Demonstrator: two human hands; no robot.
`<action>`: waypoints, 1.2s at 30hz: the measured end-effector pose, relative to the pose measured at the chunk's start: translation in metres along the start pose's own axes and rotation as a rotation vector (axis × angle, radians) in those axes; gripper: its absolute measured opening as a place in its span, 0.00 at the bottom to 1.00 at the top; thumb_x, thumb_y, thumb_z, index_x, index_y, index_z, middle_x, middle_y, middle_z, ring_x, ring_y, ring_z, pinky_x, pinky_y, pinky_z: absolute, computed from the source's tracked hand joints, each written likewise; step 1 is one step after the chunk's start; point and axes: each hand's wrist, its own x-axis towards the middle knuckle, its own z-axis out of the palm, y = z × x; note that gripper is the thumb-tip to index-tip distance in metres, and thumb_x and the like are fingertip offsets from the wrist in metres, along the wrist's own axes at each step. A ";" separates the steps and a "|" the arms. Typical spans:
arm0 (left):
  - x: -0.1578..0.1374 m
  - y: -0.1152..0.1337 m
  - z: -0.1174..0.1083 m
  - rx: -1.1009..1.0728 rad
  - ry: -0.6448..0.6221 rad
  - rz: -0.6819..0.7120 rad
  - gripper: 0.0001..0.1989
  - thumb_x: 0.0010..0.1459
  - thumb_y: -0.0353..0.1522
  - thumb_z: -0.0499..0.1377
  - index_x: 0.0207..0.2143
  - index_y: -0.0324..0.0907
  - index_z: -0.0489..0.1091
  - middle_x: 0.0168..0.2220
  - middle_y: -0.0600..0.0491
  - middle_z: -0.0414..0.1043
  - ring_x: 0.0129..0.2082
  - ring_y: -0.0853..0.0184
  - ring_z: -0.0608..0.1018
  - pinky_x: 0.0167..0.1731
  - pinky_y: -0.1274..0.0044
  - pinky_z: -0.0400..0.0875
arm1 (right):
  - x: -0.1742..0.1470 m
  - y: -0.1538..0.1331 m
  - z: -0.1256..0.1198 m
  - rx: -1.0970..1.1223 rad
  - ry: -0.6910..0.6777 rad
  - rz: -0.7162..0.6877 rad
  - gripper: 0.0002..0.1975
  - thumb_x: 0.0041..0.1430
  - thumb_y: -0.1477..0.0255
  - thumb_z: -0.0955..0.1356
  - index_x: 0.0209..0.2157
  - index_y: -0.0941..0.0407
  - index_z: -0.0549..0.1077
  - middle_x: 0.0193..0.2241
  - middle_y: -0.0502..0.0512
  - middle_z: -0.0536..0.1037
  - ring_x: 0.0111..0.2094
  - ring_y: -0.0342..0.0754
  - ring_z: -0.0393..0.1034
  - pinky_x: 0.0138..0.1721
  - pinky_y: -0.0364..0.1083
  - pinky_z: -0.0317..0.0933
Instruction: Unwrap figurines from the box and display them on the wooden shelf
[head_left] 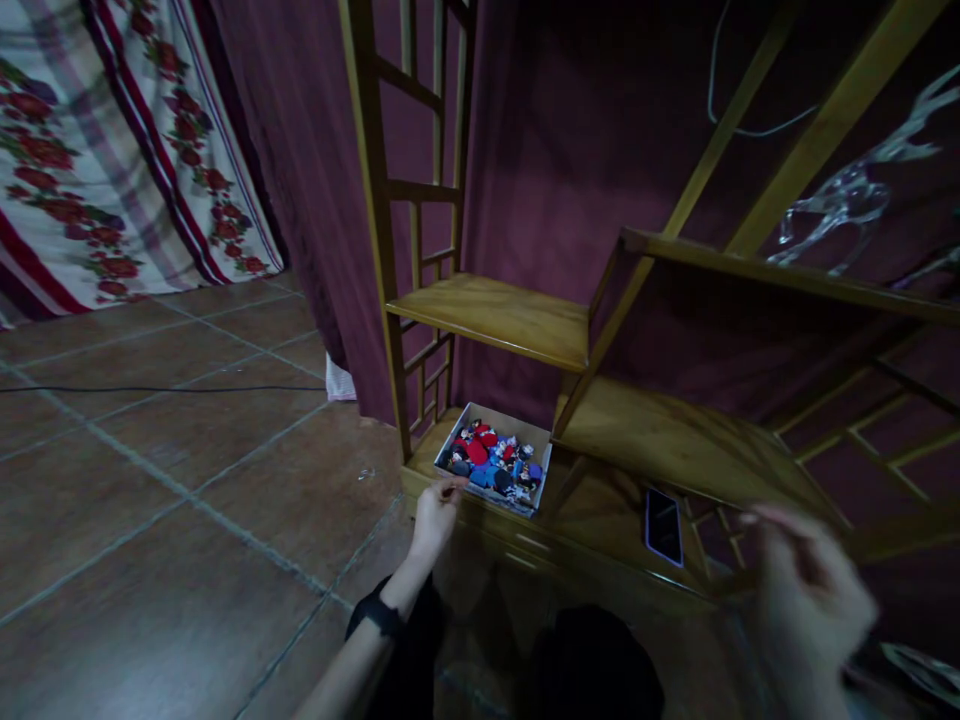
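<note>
A shallow box [541,480] full of small colourful figurines [491,460] sits on the low shelf of a wooden unit. At its front left corner is my left hand [436,518], its fingers closed at the rim. A dark band circles that wrist. Further right, my right hand [810,590] is raised in front of the unit, away from the box and smeared by motion. Its fingers look curled together, and whatever may be between them cannot be made out.
A phone [664,527] lies on the lower shelf right of the box. Above stand a wooden shelf [495,315] and a clear deer figure [847,205]. A purple curtain [285,150] hangs on the left. A thin black cable [165,389] crosses the tiled floor.
</note>
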 end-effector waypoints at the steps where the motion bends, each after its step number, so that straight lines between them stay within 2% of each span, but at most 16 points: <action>1: 0.011 -0.003 0.005 -0.051 0.025 -0.036 0.11 0.46 0.31 0.55 0.32 0.39 0.74 0.29 0.49 0.75 0.30 0.65 0.75 0.31 0.76 0.69 | -0.031 0.005 0.031 0.055 -0.171 0.018 0.07 0.53 0.66 0.65 0.30 0.52 0.73 0.34 0.55 0.74 0.38 0.50 0.69 0.40 0.50 0.63; 3: 0.033 -0.008 0.014 -0.152 0.085 -0.109 0.11 0.45 0.30 0.55 0.31 0.37 0.73 0.25 0.51 0.74 0.25 0.67 0.75 0.27 0.77 0.68 | -0.083 0.018 0.082 0.163 -0.420 0.117 0.09 0.54 0.66 0.63 0.29 0.53 0.74 0.32 0.54 0.74 0.35 0.49 0.70 0.37 0.48 0.64; 6: 0.064 -0.009 0.028 -0.236 0.124 -0.173 0.12 0.46 0.30 0.54 0.33 0.35 0.72 0.24 0.51 0.72 0.23 0.68 0.74 0.24 0.78 0.66 | -0.127 0.040 0.137 0.273 -0.621 0.202 0.10 0.54 0.67 0.63 0.31 0.54 0.74 0.33 0.55 0.75 0.36 0.49 0.70 0.36 0.46 0.65; 9: 0.081 -0.005 0.039 -0.081 0.097 -0.126 0.12 0.49 0.29 0.52 0.35 0.36 0.72 0.26 0.50 0.73 0.27 0.67 0.75 0.27 0.77 0.67 | -0.131 0.059 0.184 0.241 -0.695 0.194 0.11 0.55 0.69 0.61 0.32 0.55 0.74 0.33 0.54 0.75 0.35 0.47 0.70 0.38 0.45 0.63; 11: 0.084 -0.002 0.045 0.142 0.042 0.022 0.12 0.51 0.29 0.52 0.37 0.40 0.72 0.34 0.49 0.74 0.34 0.66 0.75 0.34 0.76 0.66 | -0.124 0.069 0.214 0.150 -0.765 0.133 0.11 0.55 0.73 0.60 0.33 0.54 0.73 0.34 0.54 0.75 0.37 0.47 0.69 0.40 0.45 0.62; 13: 0.084 0.000 0.050 0.330 -0.049 0.111 0.13 0.53 0.29 0.52 0.39 0.44 0.72 0.42 0.49 0.72 0.40 0.65 0.73 0.39 0.75 0.65 | -0.117 0.078 0.240 -0.007 -0.876 0.057 0.13 0.54 0.77 0.58 0.34 0.54 0.73 0.37 0.54 0.74 0.39 0.46 0.68 0.42 0.44 0.60; 16: 0.085 -0.002 0.054 0.528 -0.188 0.110 0.13 0.55 0.32 0.52 0.42 0.46 0.71 0.44 0.50 0.71 0.41 0.63 0.73 0.39 0.75 0.64 | -0.111 0.087 0.270 -0.314 -0.997 -0.073 0.17 0.53 0.81 0.58 0.36 0.54 0.73 0.40 0.56 0.73 0.44 0.48 0.65 0.47 0.46 0.56; 20: 0.092 -0.011 0.052 0.657 -0.317 0.124 0.15 0.56 0.35 0.51 0.44 0.48 0.70 0.41 0.50 0.73 0.41 0.62 0.74 0.39 0.75 0.64 | -0.112 0.094 0.292 -0.617 -1.136 -0.186 0.17 0.53 0.81 0.58 0.38 0.56 0.73 0.45 0.60 0.71 0.51 0.54 0.56 0.52 0.52 0.47; 25: 0.102 -0.015 0.048 0.703 -0.303 0.100 0.16 0.57 0.37 0.50 0.47 0.48 0.68 0.39 0.49 0.74 0.40 0.62 0.74 0.38 0.76 0.64 | -0.117 0.103 0.309 -0.827 -1.264 -0.127 0.19 0.52 0.82 0.57 0.42 0.58 0.72 0.54 0.62 0.62 0.57 0.57 0.46 0.53 0.54 0.38; 27: 0.102 -0.013 0.051 0.708 -0.300 0.108 0.16 0.57 0.37 0.49 0.47 0.49 0.68 0.39 0.49 0.74 0.40 0.62 0.74 0.38 0.75 0.64 | -0.115 0.107 0.312 -0.843 -1.272 -0.104 0.20 0.53 0.81 0.57 0.44 0.58 0.70 0.55 0.61 0.60 0.57 0.56 0.46 0.53 0.54 0.38; 30: 0.101 -0.011 0.059 0.725 -0.316 0.122 0.16 0.57 0.37 0.50 0.47 0.50 0.68 0.39 0.49 0.74 0.40 0.62 0.75 0.38 0.74 0.65 | -0.111 0.111 0.311 -0.802 -1.272 -0.103 0.19 0.53 0.80 0.57 0.45 0.57 0.69 0.53 0.61 0.62 0.55 0.56 0.49 0.51 0.52 0.41; 34: 0.099 -0.015 0.065 0.731 -0.333 0.151 0.16 0.56 0.36 0.51 0.46 0.49 0.68 0.39 0.49 0.74 0.40 0.62 0.74 0.39 0.74 0.65 | -0.107 0.111 0.308 -0.680 -1.266 -0.125 0.19 0.52 0.81 0.58 0.46 0.56 0.66 0.47 0.61 0.69 0.51 0.53 0.55 0.50 0.52 0.41; 36: 0.099 -0.018 0.065 0.699 -0.340 0.142 0.15 0.56 0.36 0.51 0.45 0.49 0.69 0.39 0.50 0.74 0.40 0.62 0.74 0.39 0.74 0.65 | -0.105 0.110 0.309 -0.593 -1.223 -0.092 0.17 0.50 0.79 0.61 0.44 0.56 0.66 0.42 0.59 0.72 0.49 0.52 0.58 0.51 0.52 0.41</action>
